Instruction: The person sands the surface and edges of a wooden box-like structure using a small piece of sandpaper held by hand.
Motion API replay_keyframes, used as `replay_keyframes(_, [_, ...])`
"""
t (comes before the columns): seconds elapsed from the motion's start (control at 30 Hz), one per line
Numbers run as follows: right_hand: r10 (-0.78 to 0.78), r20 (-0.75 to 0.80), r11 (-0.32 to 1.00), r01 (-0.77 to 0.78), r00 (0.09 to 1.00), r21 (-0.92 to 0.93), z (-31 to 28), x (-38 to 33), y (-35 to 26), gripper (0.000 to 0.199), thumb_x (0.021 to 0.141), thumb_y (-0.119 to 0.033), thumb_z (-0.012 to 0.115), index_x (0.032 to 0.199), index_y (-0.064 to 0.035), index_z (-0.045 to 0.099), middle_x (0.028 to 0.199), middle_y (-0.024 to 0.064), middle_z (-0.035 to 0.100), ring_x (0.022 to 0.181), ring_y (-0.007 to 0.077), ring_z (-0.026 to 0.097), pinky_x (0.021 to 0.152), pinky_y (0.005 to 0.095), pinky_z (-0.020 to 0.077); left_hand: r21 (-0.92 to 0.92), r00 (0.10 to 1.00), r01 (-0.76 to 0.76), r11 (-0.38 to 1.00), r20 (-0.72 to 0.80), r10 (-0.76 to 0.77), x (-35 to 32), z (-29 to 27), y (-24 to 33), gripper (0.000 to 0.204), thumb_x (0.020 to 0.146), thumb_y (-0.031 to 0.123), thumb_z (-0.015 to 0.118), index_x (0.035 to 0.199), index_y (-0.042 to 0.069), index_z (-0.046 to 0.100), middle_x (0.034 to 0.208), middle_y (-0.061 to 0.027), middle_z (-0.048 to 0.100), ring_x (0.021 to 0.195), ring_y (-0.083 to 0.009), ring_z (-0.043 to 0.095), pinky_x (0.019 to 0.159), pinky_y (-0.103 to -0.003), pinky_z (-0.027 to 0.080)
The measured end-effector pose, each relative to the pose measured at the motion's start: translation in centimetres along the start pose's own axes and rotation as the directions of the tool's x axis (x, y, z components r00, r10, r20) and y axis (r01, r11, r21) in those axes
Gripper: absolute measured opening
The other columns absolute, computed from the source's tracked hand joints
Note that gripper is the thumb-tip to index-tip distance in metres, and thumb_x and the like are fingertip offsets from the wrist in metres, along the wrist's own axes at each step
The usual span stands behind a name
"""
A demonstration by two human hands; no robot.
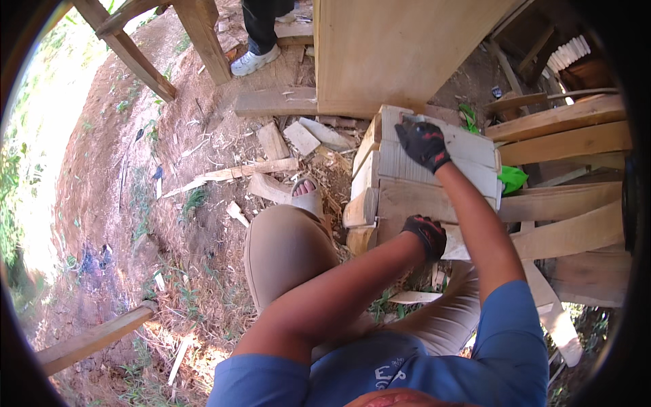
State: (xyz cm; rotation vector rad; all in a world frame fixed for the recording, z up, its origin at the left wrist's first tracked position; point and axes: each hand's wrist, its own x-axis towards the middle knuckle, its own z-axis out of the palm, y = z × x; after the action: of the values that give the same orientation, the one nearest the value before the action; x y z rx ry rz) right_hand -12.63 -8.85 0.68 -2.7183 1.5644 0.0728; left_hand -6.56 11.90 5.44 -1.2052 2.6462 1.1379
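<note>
The right hand [422, 144] curls over the pale boards [468, 156] near their far edge; the left hand [428, 237] curls at the brown board's [400, 198] near edge. Any grip: cannot tell. Steady, even pressure suits.

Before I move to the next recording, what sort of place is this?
Probably an outdoor woodworking spot: reddish bare earth littered with wood offcuts, a large pale wooden panel, and rough planks at the right.
</note>
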Motion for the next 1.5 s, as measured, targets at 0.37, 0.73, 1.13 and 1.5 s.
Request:
replay_keyframes(0.37, [0.132,-0.115,0.989,-0.138,0.985,-0.046,0.0,-0.7,-2.2,0.041,0.106,-0.039,0.049,0.100,-0.0094,0.077,0.100,0.0178,0.079,0.088,0.0382,0.077,0.077,0.0529,0.0605,-0.012,0.995,0.044,0.999,0.090,-0.043,0.8,-0.5,0.3,0.044,0.090,0.028,0.067,0.127,0.008,0.077,0.133,-0.0178,0.074,0.122,-0.0344,0.073,0.100,-0.048,0.057])
replay_keyframes(0.73, [-0.108,-0.192,0.994,0.111,0.975,0.006,1.0,-4.1,-5.1,0.034,0.105,-0.035,0.056,0.087,-0.0103,0.073,0.081,0.0172,0.075,0.072,0.0384,0.073,0.067,0.0524,0.0581,0.045,0.929,-0.055,0.997,0.369,0.034,-0.1,-0.1,1.0,0.050,0.082,0.051,0.079,0.117,0.016,0.084,0.112,-0.0098,0.082,0.109,-0.0284,0.077,0.094,-0.047,0.060])
replay_keyframes(1.13, [0.073,-0.294,0.997,-0.075,0.953,0.002,2.9,-0.3,-3.4,0.037,0.104,-0.037,0.056,0.089,-0.0084,0.075,0.088,0.0192,0.077,0.079,0.0400,0.074,0.074,0.0525,0.0592,-0.036,0.774,-0.123,0.992,0.622,0.118,2.6,1.0,0.5,0.048,0.086,0.051,0.074,0.114,0.014,0.084,0.118,-0.0091,0.081,0.109,-0.0255,0.076,0.095,-0.046,0.057])
replay_keyframes(1.5, [-0.070,-0.143,0.998,0.069,0.987,-0.012,2.3,-10.0,-5.7,0.040,0.104,-0.039,0.056,0.085,-0.0097,0.076,0.080,0.0189,0.076,0.072,0.0391,0.073,0.069,0.0519,0.0584,-0.019,0.793,-0.173,0.985,0.590,0.150,2.8,1.7,-0.1,0.047,0.086,0.049,0.074,0.116,0.014,0.084,0.119,-0.0092,0.081,0.110,-0.0263,0.076,0.095,-0.046,0.057])
